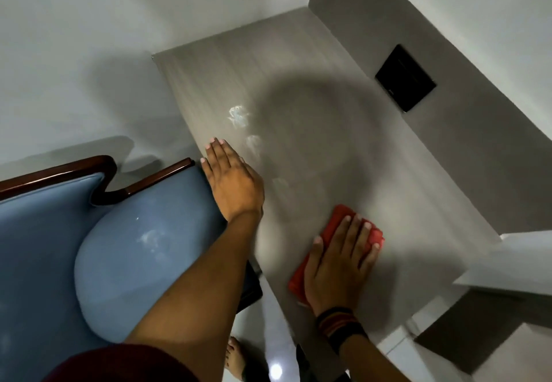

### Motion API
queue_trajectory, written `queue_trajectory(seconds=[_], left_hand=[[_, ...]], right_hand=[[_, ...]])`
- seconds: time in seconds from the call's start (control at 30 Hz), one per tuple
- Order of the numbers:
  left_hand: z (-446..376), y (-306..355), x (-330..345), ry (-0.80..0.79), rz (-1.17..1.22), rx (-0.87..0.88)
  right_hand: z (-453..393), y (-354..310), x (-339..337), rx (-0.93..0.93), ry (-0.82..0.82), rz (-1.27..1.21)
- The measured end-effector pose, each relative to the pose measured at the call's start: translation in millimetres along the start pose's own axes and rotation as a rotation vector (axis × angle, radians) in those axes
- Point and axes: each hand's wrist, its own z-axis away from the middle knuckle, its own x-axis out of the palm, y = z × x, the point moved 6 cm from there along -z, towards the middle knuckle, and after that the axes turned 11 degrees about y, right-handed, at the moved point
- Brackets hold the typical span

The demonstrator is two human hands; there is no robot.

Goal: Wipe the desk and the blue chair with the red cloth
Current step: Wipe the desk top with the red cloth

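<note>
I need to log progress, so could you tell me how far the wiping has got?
Nothing looks finished. In hand: the right hand presses the red cloth flat on the desk, whose smudges remain near the left hand. Left: the blue chair, which the cloth is nowhere near.

Grey wood-grain desk [298, 62] set into a wall recess. Red cloth [337, 226] lies flat on its surface under the right hand [340, 265], which presses palm-down. Left hand [233, 181] rests flat on the desk edge, well apart from the cloth. Pale smudges [239, 115] show beyond the left fingertips.
</note>
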Motion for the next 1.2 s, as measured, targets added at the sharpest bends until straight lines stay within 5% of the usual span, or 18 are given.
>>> queue_trajectory(seconds=[0.5, 0.73, 0.97, 1.2], left_hand=[[-1.8, -2.9, 10.4, 0.064, 0.014, -0.017], [-1.9, -1.8, 11.2, 0.053, 0.016, -0.026], [-2.2, -0.7, 4.3, 0.04, 0.029, -0.044], [-2.7, -2.3, 0.0, 0.026, 0.056, -0.022]], right_hand=[[-274.7, -257.7, 41.9, -0.431, 0.011, -0.141], [-312.2, -345.6, 50.5, -0.92, -0.067, -0.195], [-237.5, -276.8, 35.8, -1.468, -0.118, -0.162], [-135.0, -113.0, 17.6, -1.348, -0.129, -0.13]])
